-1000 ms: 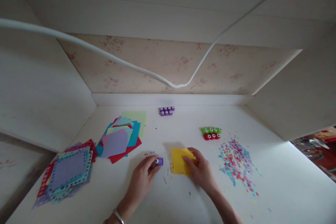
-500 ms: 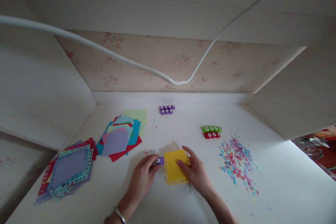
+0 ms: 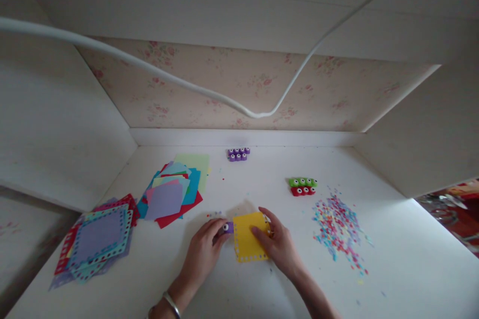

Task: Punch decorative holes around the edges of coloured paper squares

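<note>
My left hand [image 3: 202, 248] is closed around a small purple paper punch [image 3: 229, 228] with a white, eye-like button. The punch sits at the left edge of a yellow paper square [image 3: 246, 238], near its top corner. Small holes run down the paper's left side and along its bottom edge, and some show at the upper right. My right hand [image 3: 281, 245] grips the paper's right side, thumb on top and the other fingers partly hidden behind it. Whether the punch's jaw is pressed down cannot be made out.
Plain coloured paper [image 3: 164, 200] lies in a pile at left, beside a stack of hole-edged sheets [image 3: 100, 237]. Purple punches [image 3: 238, 154] stand at the back; green punches [image 3: 302, 182] and red punches [image 3: 303, 191] sit at right near scattered paper dots [image 3: 339, 224]. A white cable [image 3: 209, 93] hangs in front.
Both hands, the punch and the yellow paper keep almost the same places. The whole view has shifted very slightly.
</note>
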A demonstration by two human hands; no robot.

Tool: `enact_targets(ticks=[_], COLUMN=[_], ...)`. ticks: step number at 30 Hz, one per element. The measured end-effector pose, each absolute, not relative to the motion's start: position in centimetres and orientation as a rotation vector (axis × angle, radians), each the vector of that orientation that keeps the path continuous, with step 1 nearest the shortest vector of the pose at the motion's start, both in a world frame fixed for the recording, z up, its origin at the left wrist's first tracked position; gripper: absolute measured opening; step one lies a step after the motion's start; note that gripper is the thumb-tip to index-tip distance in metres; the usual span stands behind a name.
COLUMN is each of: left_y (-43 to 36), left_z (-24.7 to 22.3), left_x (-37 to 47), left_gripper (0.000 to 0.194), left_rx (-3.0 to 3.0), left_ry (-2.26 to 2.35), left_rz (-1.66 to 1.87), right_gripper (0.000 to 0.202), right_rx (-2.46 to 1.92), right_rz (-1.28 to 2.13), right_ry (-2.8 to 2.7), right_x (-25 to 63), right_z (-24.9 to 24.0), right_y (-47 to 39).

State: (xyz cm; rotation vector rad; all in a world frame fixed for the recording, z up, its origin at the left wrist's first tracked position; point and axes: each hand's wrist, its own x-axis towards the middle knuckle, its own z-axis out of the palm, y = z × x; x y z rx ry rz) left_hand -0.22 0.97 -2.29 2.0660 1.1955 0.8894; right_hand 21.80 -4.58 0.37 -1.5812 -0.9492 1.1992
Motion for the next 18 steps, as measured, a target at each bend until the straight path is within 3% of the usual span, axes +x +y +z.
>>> enact_targets(ticks=[18], left_y=[0.98], left_z=[-2.13], left_x=[-0.12], left_gripper=[0.023], left_rx=[2.126], left_ry=[1.163], left_rz=[0.871], right_gripper=[0.060], right_rx=[-1.738], right_rz=[1.147], right_ry=[-1.180], right_x=[22.04], right_z=[0.18], right_y=[-4.57])
